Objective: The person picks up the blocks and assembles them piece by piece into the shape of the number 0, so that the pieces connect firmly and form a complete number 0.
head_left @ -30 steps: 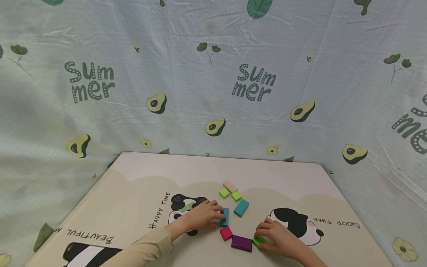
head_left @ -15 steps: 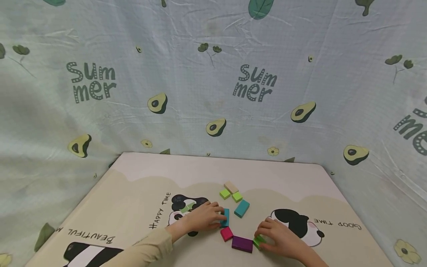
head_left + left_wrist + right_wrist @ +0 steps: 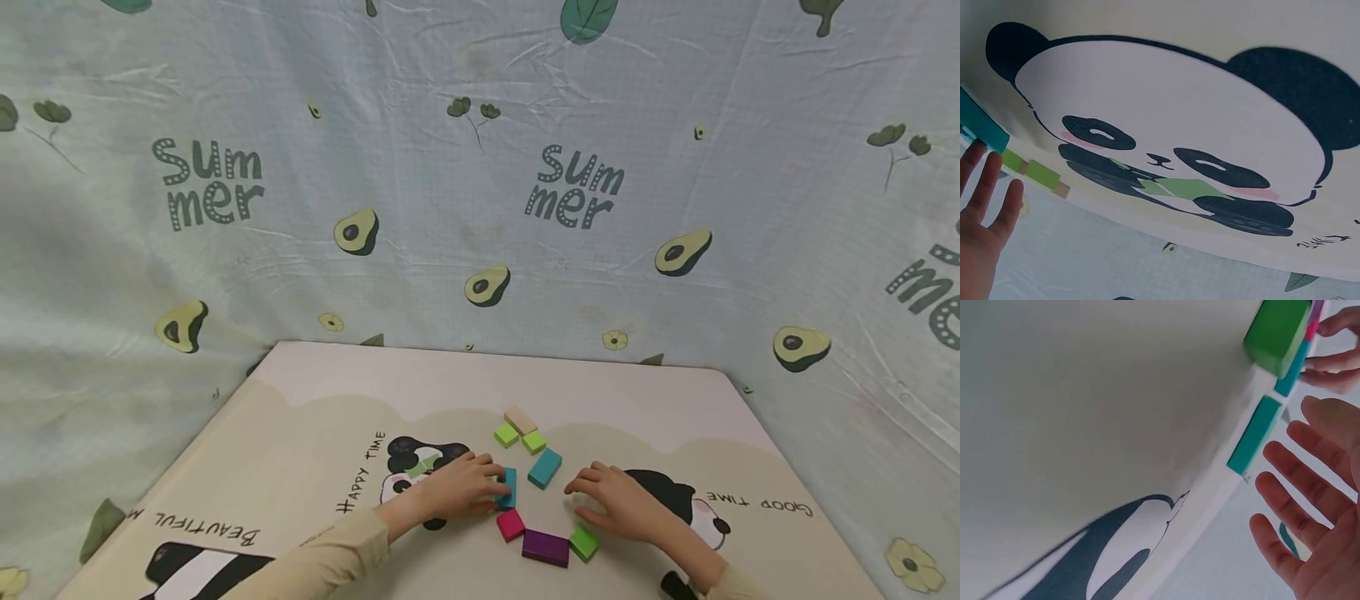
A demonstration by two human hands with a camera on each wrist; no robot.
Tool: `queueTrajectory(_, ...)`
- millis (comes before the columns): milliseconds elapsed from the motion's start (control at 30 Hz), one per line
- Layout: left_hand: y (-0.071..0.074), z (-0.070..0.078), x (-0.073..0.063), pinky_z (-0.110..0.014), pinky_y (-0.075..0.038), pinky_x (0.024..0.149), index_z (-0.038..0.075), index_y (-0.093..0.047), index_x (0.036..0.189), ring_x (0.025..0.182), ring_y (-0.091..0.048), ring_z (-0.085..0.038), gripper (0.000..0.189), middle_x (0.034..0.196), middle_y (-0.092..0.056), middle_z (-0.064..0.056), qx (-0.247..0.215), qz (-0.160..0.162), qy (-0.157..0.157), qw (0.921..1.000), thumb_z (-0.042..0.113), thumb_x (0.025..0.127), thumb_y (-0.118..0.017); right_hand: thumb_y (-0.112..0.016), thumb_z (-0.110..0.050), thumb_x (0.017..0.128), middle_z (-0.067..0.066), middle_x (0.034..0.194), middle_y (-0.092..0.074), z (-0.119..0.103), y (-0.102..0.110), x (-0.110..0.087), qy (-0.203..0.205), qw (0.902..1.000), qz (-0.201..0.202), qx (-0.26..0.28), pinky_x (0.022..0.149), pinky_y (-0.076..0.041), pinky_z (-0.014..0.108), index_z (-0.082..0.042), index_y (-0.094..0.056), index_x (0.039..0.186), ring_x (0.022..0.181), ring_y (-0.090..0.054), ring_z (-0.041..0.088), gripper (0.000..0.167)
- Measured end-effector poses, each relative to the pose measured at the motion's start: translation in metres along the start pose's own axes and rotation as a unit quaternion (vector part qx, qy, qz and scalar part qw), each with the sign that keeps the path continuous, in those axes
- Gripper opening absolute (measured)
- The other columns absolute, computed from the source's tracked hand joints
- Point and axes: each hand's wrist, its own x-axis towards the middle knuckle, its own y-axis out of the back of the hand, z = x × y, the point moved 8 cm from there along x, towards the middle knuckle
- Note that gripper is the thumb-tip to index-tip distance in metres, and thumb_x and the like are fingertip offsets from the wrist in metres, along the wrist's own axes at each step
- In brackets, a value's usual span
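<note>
My left hand touches a teal block with its fingertips; in the left wrist view its fingers are spread and fairly straight beside that block's end. My right hand hovers over the table, holding nothing, its fingers loosely extended. Nearest to it are a green block and a second teal block. A purple block lies against the green one, and a red block links the purple to the first teal block.
Behind the teal blocks lie a beige block and two lime green blocks, close together. The table carries printed pandas and lettering. A patterned curtain hangs around its back and sides.
My right hand has let go of the green block and moved up and away from it. The green block now lies fully visible beside the purple one. My left hand stays at the teal block.
</note>
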Motion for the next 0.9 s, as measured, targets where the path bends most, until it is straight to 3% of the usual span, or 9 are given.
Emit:
queueTrajectory(200, -0.001, 0.001, 0.001, -0.020, -0.041, 0.076, 0.031, -0.059, 0.110, 0.093, -0.051, -0.008, 0.025, 0.110, -0.059, 0.008, 0.004, -0.001, 0.001, 1.0000, 0.036, 0.085, -0.057, -0.063, -0.025, 0.081, -0.005, 0.097, -0.059, 0.010, -0.003, 0.015, 0.004, 0.9999, 0.004, -0.015, 0.069, -0.044, 0.031, -0.019, -0.061, 0.104, 0.089, -0.051, 0.012, 0.024)
queueTrajectory(433, -0.002, 0.000, 0.000, -0.022, -0.043, 0.076, 0.032, -0.059, 0.109, 0.094, -0.052, -0.008, 0.025, 0.111, -0.060, 0.008, 0.010, -0.005, 0.002, 0.9999, 0.037, 0.085, -0.056, -0.064, -0.032, 0.080, 0.001, 0.105, -0.055, 0.016, -0.008, 0.031, 0.001, 0.9973, 0.023, -0.069, 0.071, -0.044, 0.036, -0.019, -0.057, 0.112, 0.094, -0.050, 0.017, 0.035)
queueTrajectory(667, -0.002, -0.001, 0.000, -0.023, -0.044, 0.075, 0.032, -0.060, 0.108, 0.092, -0.052, -0.009, 0.025, 0.110, -0.060, 0.008, 0.013, 0.008, -0.002, 0.9999, 0.037, 0.084, -0.057, -0.060, -0.039, 0.082, 0.006, 0.116, -0.052, 0.018, -0.015, 0.042, -0.021, 0.9969, -0.003, -0.076, 0.076, -0.043, 0.042, -0.023, -0.052, 0.121, 0.101, -0.049, 0.022, 0.043)
queueTrajectory(900, -0.003, 0.000, 0.000, -0.021, -0.043, 0.073, 0.032, -0.059, 0.108, 0.092, -0.051, -0.008, 0.024, 0.109, -0.060, 0.008, 0.014, 0.022, -0.007, 0.9996, 0.037, 0.084, -0.058, -0.055, -0.043, 0.083, 0.005, 0.114, -0.053, 0.018, -0.024, 0.045, -0.013, 0.9954, -0.033, -0.089, 0.073, -0.042, 0.041, -0.028, -0.051, 0.123, 0.096, -0.047, 0.021, 0.043)
